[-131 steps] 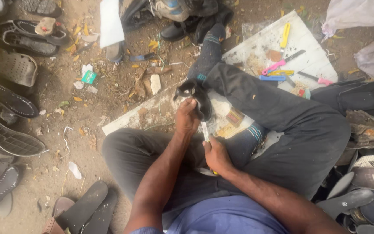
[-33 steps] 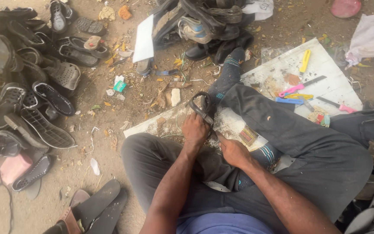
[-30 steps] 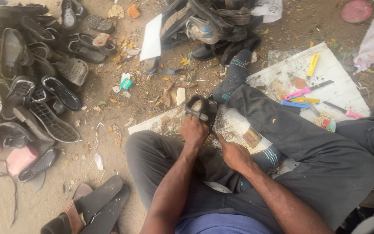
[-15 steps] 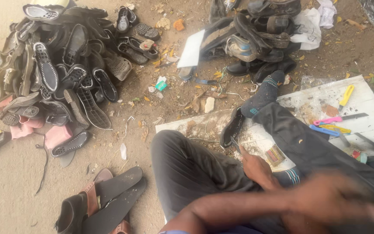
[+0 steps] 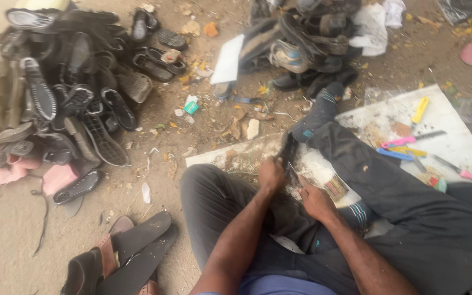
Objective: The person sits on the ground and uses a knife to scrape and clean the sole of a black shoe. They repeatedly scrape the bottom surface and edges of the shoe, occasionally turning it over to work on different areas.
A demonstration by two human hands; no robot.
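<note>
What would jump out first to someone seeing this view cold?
Probably the big heap of dark worn shoes piled at the left on the dirt ground. Next, at centre, the left hand and right hand close together on a dark shoe piece over the lap. At right, a white board carries bright yellow, pink and blue tools.

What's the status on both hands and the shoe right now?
Left hand gripping dark shoe. Right hand beside it, contents unclear. Sock foot just beyond; nothing in the way.

Left hand (image 5: 271,175) grips a dark shoe (image 5: 288,150) on the white board (image 5: 454,147); right hand (image 5: 315,199) close beside it.
</note>
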